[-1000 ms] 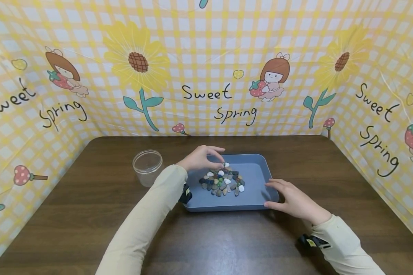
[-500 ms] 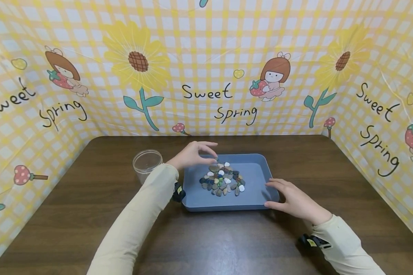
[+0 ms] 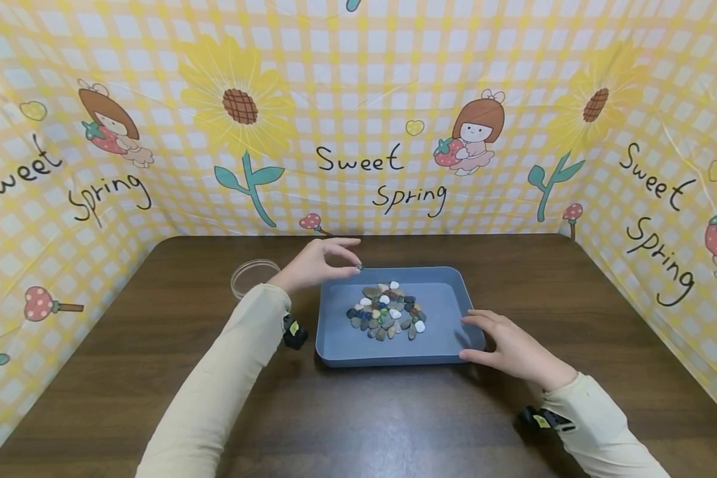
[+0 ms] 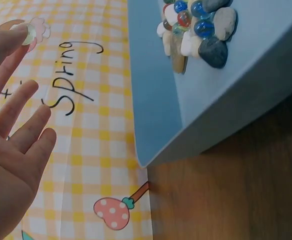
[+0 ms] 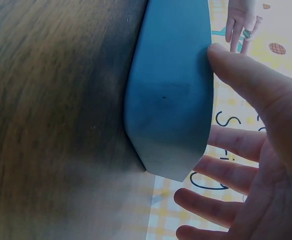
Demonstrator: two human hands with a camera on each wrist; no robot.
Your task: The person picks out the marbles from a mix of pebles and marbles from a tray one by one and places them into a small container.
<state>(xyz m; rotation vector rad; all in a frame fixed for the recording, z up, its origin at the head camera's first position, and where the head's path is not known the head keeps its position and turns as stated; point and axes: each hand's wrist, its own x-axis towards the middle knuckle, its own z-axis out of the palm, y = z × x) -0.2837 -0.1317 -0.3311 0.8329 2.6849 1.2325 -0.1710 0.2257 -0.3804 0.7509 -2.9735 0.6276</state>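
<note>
To the left of the pinching grip, a clear round jar (image 3: pixel 241 284) stands upright on the dark wood-grain table (image 3: pixel 358 418), its lower part hidden by the cream sleeve (image 3: pixel 209 385). The left hand (image 3: pixel 311 265) grasps a pale green glass marble (image 4: pixel 30 35) between thumb and fingertip, the remaining fingers spread loosely; in the head view the marble appears right at the tray's far rim. Behind the grip hangs a yellow-checked cloth (image 3: pixel 358 86) lettered "Sweet Spring". To the right of the grip and nearer the wearer lies the blue rectangular tray (image 3: pixel 442 332), with smooth pebbles (image 4: pixel 213 52), white, grey and brown, heaped in its middle among blue, red and green glass marbles (image 4: pixel 204 28). Farthest right of the grip, the right hand (image 3: pixel 510 348) is relaxed, fingers extended and apart, its thumb touching the tray's rim by the near right corner.
</note>
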